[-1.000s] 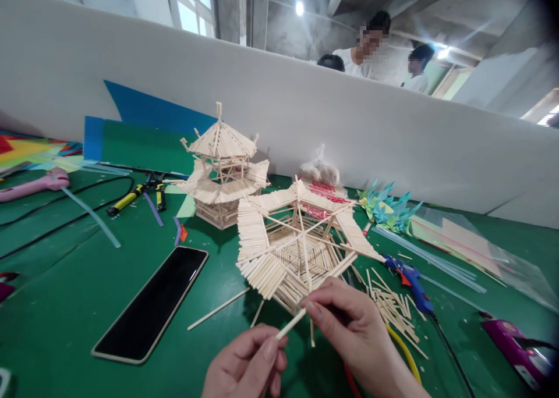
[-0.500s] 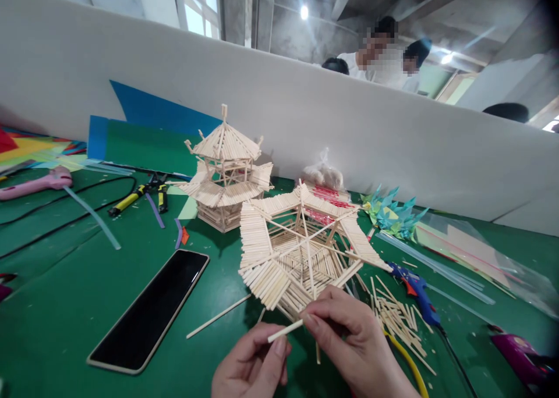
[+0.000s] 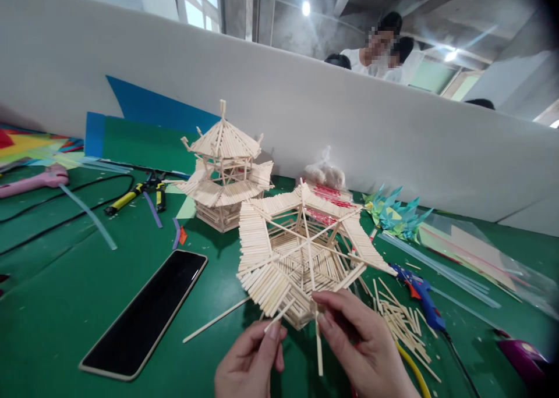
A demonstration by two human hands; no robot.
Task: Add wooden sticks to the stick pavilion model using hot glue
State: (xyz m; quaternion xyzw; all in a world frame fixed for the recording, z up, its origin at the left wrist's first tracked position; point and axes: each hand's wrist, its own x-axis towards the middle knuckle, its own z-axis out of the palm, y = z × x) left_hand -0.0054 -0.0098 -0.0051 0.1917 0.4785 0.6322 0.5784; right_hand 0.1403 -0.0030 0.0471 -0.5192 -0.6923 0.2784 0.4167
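My left hand (image 3: 253, 354) pinches a short wooden stick (image 3: 280, 315) between thumb and fingers, just in front of the lower roof edge of a wooden stick model (image 3: 255, 241). This model has a six-sided roof ring with crossing sticks over a hollow body. My right hand (image 3: 360, 340) is beside the model's front corner, thumb and forefinger apart, close to a stick (image 3: 319, 345) that juts out toward me. No loose stick shows in its fingers. Behind to the left stands a taller, two-tiered pagoda (image 3: 225, 177) of the same sticks.
A phone (image 3: 146, 313) lies at left, with pliers (image 3: 135, 197) and a pink glue gun (image 3: 37, 181) beyond. At right are a pile of sticks (image 3: 404, 328), a blue glue gun (image 3: 421, 302) and clear glue sticks (image 3: 441, 270). A white partition (image 3: 279, 95) runs behind; people are beyond it.
The short stick has left my right hand's fingers and is now held by my left hand alone, turned toward the roof edge. My right hand's fingers have parted near the front corner.
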